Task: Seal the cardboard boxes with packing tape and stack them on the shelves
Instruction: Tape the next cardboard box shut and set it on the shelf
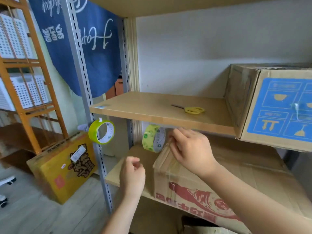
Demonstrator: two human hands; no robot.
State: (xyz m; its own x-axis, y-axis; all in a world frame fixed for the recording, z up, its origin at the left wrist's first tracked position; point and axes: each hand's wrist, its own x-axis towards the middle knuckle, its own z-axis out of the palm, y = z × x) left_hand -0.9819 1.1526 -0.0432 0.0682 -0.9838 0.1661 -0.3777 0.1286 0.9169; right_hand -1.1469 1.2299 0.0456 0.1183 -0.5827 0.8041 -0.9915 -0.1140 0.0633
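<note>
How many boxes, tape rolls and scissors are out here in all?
Cardboard boxes: 3 (blue-printed box, red fish box, yellow box)
Tape rolls: 2 (hanging roll, roll by the right hand)
Scissors: 1 (yellow-handled scissors)
Total: 6

On the upper shelf [152,105] I see scissors [190,110] lying left of a box [276,107] that overhangs its front edge. On the lower shelf [116,174] sits a second box [211,183]; a tape roll [154,141] is at its far left corner. Another tape roll [101,131] hangs on the upright [81,65], left. A third box [62,168] stands on the floor [33,215], further left.
</note>
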